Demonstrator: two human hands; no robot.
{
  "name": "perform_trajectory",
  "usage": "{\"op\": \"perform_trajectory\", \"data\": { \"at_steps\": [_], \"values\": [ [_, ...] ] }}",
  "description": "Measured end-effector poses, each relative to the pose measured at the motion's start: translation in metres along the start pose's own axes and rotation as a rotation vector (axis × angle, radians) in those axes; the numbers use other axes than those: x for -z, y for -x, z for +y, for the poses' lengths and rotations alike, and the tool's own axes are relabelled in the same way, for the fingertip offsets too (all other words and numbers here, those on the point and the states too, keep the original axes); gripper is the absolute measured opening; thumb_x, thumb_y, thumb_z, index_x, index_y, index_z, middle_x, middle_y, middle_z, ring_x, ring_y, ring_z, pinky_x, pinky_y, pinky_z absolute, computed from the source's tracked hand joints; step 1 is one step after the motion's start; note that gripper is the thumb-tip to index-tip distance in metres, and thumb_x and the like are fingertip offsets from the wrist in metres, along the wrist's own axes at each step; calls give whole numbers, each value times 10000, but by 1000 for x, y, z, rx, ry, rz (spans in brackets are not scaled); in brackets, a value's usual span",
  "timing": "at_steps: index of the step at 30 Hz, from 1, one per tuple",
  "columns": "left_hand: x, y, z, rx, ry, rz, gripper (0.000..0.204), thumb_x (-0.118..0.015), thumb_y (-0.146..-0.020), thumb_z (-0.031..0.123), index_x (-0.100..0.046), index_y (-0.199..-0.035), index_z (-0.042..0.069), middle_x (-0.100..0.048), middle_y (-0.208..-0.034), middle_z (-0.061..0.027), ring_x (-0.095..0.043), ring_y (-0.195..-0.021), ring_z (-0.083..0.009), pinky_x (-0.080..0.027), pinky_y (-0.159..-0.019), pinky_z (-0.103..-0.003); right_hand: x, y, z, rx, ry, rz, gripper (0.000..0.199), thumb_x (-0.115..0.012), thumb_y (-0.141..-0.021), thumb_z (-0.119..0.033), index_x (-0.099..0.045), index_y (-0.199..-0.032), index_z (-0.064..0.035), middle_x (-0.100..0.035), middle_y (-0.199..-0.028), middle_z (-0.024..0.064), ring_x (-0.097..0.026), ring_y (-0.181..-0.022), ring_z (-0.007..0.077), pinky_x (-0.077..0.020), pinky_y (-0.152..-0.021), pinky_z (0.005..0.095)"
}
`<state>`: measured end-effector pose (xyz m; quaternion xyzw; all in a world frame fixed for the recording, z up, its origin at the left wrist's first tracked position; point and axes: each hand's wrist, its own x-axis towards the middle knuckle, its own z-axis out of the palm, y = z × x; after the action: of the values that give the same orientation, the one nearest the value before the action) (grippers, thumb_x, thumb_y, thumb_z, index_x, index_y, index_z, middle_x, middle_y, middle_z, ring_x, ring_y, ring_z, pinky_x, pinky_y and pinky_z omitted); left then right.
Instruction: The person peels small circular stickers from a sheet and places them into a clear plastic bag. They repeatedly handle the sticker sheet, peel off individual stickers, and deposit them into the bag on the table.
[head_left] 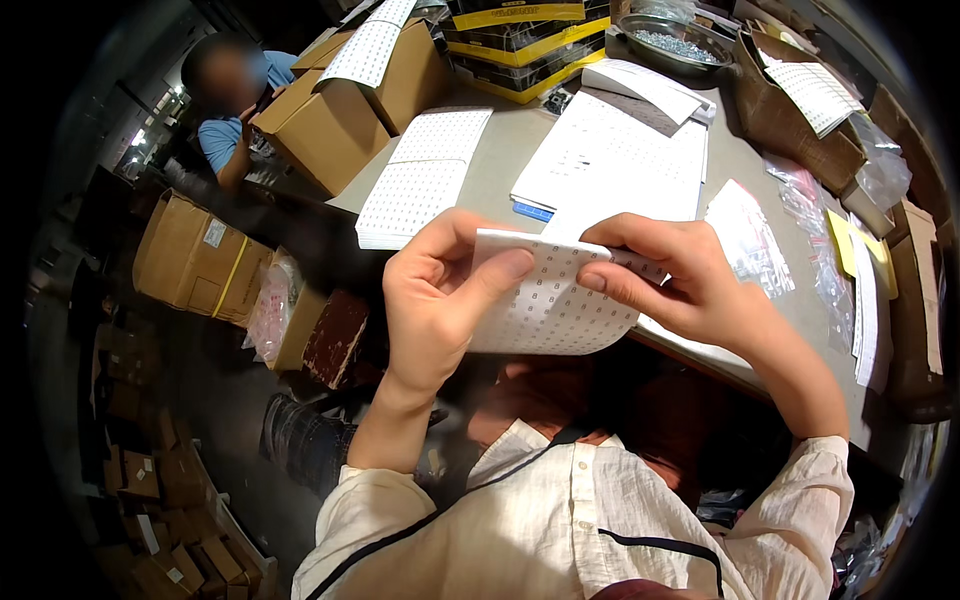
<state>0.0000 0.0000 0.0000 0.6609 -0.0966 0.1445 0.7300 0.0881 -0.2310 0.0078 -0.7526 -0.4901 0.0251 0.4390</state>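
A white label sheet printed with rows of small black marks is held up over the table's near edge, its top folded and its lower part curling down. At its upper left, my left hand pinches the sheet, thumb on the front and fingers behind. My right hand grips the upper right edge between thumb and fingers; a narrow printed part shows between them. Whether that part is separate from the sheet I cannot tell. Beyond my left hand lies a stack of similar sheets with a band across it.
Papers lie on the grey table, with clear plastic bags to the right. Behind are cardboard boxes, black-and-yellow boxes and a metal bowl of small parts. At far left sits another person; cartons stand below.
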Motion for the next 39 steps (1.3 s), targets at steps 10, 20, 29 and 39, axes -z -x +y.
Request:
{"op": "perform_trajectory", "data": {
  "at_steps": [10,20,29,39],
  "values": [
    [3,-2,-18,-12,217,55,152,-724,-916,-14,-668,-1056,-31,-730,-1004,-102,-652,-893,-117,-512,-842,-269,-7,1,7,-25,-237,145,182,-712,-984,-172,-712,-1019,7,-649,-704,78,-575,-605,99,-466,-562,273],
    [-35,-3,-27,-545,-775,84,531,-714,-981,253,-562,-1376,-68,-650,-1301,-254,-600,-1269,-398,-475,-1055,-452,-15,-2,12,-33,-83,333,268,-711,-963,-158,-650,-1135,38,-685,-694,140,-688,-543,186,-490,-484,313],
    [-19,-3,-16,-33,37,96,336,-520,-1084,170,-607,-1303,-69,-692,-1209,-121,-650,-1053,-152,-516,-922,-297,13,-1,0,2,-198,108,356,-671,-977,-46,-631,-1324,29,-743,-1130,137,-721,-906,168,-577,-830,315],
    [-27,-4,-13,263,526,-26,352,-539,-1061,173,-586,-1324,-56,-695,-1217,-148,-683,-1093,-206,-540,-942,-328,21,-8,7,-89,-370,133,376,-788,-922,-164,-656,-1211,37,-680,-1130,82,-643,-1085,157,-534,-943,310]
  ]
}}
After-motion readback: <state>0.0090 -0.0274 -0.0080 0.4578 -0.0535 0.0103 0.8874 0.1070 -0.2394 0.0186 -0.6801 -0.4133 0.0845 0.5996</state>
